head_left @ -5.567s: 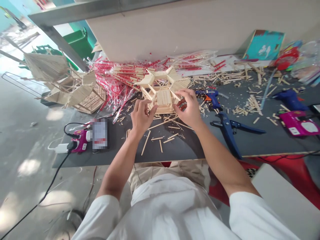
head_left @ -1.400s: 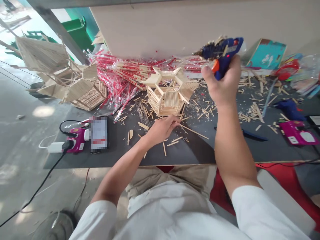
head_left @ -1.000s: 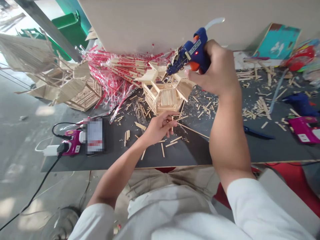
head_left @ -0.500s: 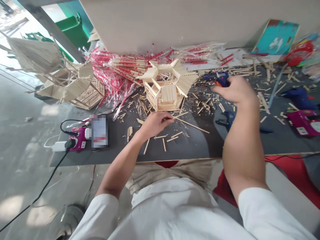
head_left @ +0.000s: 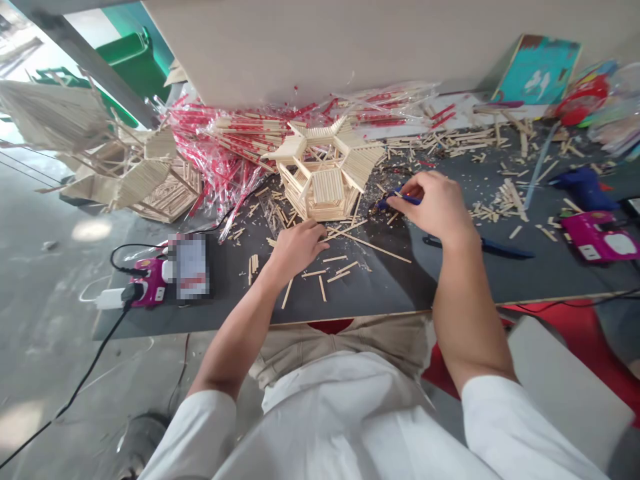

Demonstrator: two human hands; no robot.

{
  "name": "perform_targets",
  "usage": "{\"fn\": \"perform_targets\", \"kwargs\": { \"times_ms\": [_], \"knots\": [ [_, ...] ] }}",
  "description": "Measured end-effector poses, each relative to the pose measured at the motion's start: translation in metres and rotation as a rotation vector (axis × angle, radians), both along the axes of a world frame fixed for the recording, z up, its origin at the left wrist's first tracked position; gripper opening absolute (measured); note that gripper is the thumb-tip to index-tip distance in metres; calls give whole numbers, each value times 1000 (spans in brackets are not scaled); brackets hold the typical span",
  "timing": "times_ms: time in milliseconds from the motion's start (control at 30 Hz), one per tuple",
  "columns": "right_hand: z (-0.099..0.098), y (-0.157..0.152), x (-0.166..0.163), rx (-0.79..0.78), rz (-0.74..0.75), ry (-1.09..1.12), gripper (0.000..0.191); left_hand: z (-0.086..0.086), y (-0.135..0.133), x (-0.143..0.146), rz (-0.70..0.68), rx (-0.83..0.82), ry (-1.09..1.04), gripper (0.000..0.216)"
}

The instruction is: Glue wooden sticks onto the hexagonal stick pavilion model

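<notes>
My left hand [head_left: 299,249] rests low over the table, fingers curled and thumb close to them, at the near end of a thin wooden stick [head_left: 353,228]. That stick crosses a longer stick [head_left: 385,249] on the tabletop. Just beyond stands a star-shaped stick model [head_left: 327,187] with slatted panels around an open top. To its right, my right hand [head_left: 433,203] is closed around a blue glue gun [head_left: 411,199]; its front end points left toward the model, and the fingers hide part of it. Several short cut sticks [head_left: 323,289] lie near my left hand.
Blue-handled pliers [head_left: 505,249] lie right of my right forearm. Purple power strips [head_left: 150,283] [head_left: 597,237] sit at both sides, a phone [head_left: 193,267] beside the left one. A larger stick model [head_left: 165,187] stands left. Red-and-clear wrappers [head_left: 210,153] and stick scraps line the back.
My right hand has brought the glue gun left and nearer, closer to the crossed sticks. My left hand has shifted slightly left; the crossed sticks stay put. The view has moved slightly.
</notes>
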State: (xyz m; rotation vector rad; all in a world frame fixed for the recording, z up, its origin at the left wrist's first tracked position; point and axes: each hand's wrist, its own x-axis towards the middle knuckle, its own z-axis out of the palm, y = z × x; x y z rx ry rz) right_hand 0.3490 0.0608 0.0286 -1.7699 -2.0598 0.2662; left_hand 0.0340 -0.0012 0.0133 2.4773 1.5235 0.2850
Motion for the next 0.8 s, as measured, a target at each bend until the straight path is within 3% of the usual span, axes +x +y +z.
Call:
{"fn": "perform_targets", "kwargs": {
  "times_ms": [100, 167, 333, 500, 700, 800],
  "knots": [
    [3, -12, -23, -312, 356, 89, 36, -1, -1, 2, -42, 28, 61, 23],
    [0, -15, -38, -461, 484, -5, 28, 1, 0, 0, -55, 61, 58, 24],
    [-5, -18, -56, -476, 529, -168, 19, 10, 5, -16, 12, -39, -14, 15],
    [2, -20, -49, -491, 646, -202, 15, 13, 10, -31, -3, -42, -130, 34],
    [5, -18, -40, -604, 734, -1, 15, 9, 12, -29, 2, -15, -70, 28],
    [8, -19, -36, -815, 742, 228, 22, 9, 11, -25, -52, -47, -70, 28]
  ]
}}
